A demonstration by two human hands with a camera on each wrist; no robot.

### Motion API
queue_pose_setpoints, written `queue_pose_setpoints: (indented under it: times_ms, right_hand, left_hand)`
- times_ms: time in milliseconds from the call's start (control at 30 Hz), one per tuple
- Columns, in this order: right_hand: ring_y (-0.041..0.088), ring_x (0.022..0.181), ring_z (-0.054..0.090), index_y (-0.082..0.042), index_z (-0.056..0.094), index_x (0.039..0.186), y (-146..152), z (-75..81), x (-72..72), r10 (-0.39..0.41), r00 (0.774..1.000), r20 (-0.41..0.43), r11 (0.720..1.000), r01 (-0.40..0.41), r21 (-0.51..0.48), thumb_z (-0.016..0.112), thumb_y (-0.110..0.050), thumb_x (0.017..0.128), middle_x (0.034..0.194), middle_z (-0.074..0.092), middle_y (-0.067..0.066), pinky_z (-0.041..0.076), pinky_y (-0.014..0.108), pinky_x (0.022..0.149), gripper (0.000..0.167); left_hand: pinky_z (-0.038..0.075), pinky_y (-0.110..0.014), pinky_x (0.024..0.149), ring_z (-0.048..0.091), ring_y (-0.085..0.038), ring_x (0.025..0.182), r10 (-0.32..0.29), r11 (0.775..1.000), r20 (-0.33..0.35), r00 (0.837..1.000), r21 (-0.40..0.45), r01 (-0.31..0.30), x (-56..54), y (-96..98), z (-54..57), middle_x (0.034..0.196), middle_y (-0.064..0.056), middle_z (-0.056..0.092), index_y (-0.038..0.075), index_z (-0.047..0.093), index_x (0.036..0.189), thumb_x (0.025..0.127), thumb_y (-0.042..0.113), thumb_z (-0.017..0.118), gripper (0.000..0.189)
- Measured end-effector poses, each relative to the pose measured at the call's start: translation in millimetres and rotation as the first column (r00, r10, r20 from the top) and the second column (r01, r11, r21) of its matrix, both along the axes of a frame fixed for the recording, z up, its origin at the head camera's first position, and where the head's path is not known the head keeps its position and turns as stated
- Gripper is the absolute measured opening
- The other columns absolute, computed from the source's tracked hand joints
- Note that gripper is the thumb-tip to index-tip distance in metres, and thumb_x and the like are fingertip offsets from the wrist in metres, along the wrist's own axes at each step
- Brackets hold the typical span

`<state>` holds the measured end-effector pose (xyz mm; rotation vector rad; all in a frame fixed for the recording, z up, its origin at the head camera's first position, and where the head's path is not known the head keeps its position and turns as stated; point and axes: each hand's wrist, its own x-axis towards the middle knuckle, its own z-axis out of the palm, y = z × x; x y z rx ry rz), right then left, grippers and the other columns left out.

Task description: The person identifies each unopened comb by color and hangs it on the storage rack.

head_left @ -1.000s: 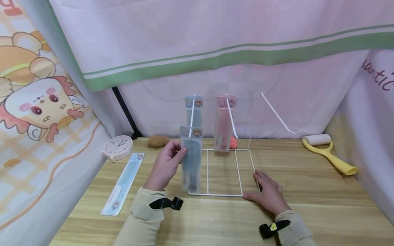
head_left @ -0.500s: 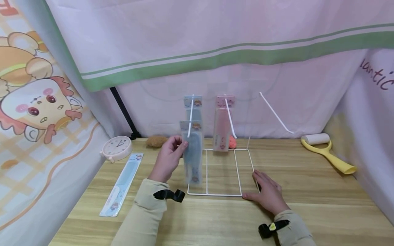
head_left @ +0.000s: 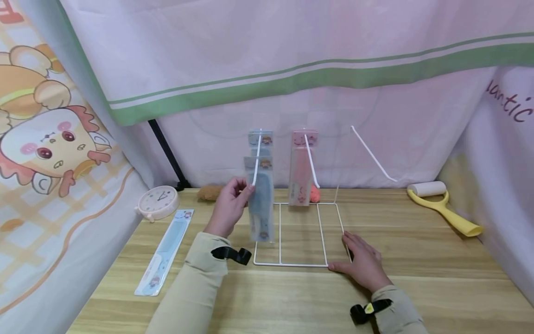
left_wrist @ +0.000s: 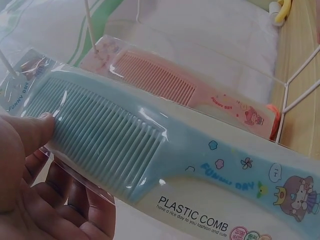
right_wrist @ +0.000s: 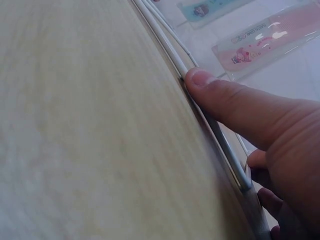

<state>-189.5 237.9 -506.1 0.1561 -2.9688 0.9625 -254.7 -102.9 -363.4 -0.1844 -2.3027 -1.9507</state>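
Note:
My left hand pinches the left edge of a packaged blue comb; the left wrist view shows the thumb over the clear wrapper of this comb. The pack hangs upright, its top at the left prong of a white wire display rack. Behind it, another blue comb pack hangs on that prong. A packaged pink comb hangs on the middle prong. My right hand holds the rack's front right corner, thumb on the front bar and fingers at the side bar.
Another packaged blue comb lies on the table at left, near a pink clock. A brown fuzzy object and a coral-coloured object sit at the back. A yellow-handled lint roller lies right. The rack's right prong carries nothing.
My left hand has raised the blue comb pack and moved it back along the left prong, closer to the pack behind. My right hand stays at the rack's corner.

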Motion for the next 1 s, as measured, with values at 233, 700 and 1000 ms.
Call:
queue_pose_setpoints:
  times_ms: [233, 700, 1000]
  right_hand:
    - [0.043, 0.146, 0.024, 0.004, 0.042, 0.149, 1, -1.2, -0.5, 0.004, 1.0, 0.018, 1.0, -0.004, -0.005, 0.081, -0.062, 0.072, 0.159, 0.034, 0.02, 0.017, 0.066, 0.106, 0.109]
    - [0.043, 0.147, 0.022, 0.002, 0.041, 0.15, 3, -1.3, -2.0, -0.006, 0.999, 0.051, 1.0, 0.006, -0.004, 0.08, -0.065, 0.071, 0.16, 0.033, 0.019, 0.017, 0.065, 0.107, 0.111]
    - [0.042, 0.147, 0.023, 0.001, 0.041, 0.15, 4, -2.1, -2.5, -0.006, 0.999, 0.04, 1.0, 0.006, -0.001, 0.08, -0.065, 0.072, 0.16, 0.033, 0.018, 0.016, 0.065, 0.108, 0.109]
  left_hand:
    - [0.05, -0.04, 0.08, 0.053, -0.02, 0.086, 0.019, 1.0, -0.008, 1.0, -0.008, -0.019, -6.9, 1.5, 0.3, 0.094, -0.007, 0.056, 0.005, 0.056, 0.107, 0.102, 0.018, 0.059, 0.014]
    - [0.047, -0.03, 0.069, 0.05, -0.014, 0.079, 0.052, 0.999, -0.041, 0.998, 0.008, -0.051, -32.2, 5.9, 0.8, 0.092, -0.004, 0.053, 0.002, 0.055, 0.105, 0.103, 0.013, 0.056, 0.012]
    - [0.046, -0.023, 0.064, 0.051, -0.015, 0.078, 0.067, 0.997, -0.061, 0.996, -0.031, -0.069, -50.4, 8.5, 6.2, 0.09, -0.005, 0.053, 0.0, 0.054, 0.105, 0.102, 0.014, 0.056, 0.014]
